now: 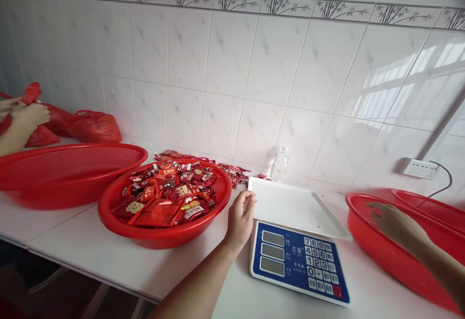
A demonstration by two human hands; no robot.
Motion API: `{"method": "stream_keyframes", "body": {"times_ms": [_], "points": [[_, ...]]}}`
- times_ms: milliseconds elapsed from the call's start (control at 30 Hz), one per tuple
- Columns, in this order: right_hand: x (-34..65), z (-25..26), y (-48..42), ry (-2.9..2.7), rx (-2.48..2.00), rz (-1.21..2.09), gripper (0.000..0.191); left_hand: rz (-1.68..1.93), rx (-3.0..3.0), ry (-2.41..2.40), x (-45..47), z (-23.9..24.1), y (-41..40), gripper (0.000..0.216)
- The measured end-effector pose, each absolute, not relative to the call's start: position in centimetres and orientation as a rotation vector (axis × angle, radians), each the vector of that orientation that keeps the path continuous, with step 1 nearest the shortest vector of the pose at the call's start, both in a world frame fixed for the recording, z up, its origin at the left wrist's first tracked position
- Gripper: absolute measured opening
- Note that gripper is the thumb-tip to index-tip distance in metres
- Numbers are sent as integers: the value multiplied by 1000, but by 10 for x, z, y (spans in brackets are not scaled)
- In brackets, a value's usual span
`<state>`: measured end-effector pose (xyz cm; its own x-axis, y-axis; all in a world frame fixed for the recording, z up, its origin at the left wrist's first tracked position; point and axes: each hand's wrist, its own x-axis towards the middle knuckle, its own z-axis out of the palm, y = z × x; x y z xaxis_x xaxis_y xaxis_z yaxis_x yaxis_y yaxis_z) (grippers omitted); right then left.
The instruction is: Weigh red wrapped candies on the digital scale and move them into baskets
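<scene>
My left hand (241, 215) is closed beside the left edge of the white tray (290, 207) on a digital scale. Its fingertips are curled at the tray's rim; whether they grip the rim or something small cannot be made out. The tray carries only a few tiny specks. In front of it is the blue scale panel (300, 263), with its number keys and three blank displays. My right hand (397, 222) reaches over the near rim of a red plastic basket (385, 246) on the right, fingers stretched out and holding nothing visible. The basket's inside is mostly hidden.
A red basket (160, 236) full of wrapped snack packets stands left of the scale. Beyond it are a large red basket (65, 190), red plastic bags (92, 126) and another person's hands (29, 115) holding one. A clear bottle (281, 161) and loose packets (236, 176) lie along the tiled wall.
</scene>
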<state>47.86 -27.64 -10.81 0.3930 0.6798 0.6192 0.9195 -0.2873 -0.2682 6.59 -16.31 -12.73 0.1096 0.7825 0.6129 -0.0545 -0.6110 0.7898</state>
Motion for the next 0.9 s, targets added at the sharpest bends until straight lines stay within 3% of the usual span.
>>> {"method": "stream_keyframes", "body": {"times_ms": [133, 300, 600, 800, 900], "points": [[411, -124, -245, -1447, -2053, -414, 38, 1576, 1734, 718, 67, -130, -160, 22], [330, -144, -224, -1412, -1886, -187, 42, 1606, 1748, 753, 68, -134, -157, 21], [322, -164, -243, -1318, -1777, -164, 40, 1595, 1851, 805, 77, -141, -168, 15], [314, -158, -252, -1300, -1692, -138, 36, 1465, 2066, 797, 70, -87, -148, 12], [312, -151, -253, -1285, -1670, -127, 34, 1214, 2293, 1101, 47, -49, -127, 21]]}}
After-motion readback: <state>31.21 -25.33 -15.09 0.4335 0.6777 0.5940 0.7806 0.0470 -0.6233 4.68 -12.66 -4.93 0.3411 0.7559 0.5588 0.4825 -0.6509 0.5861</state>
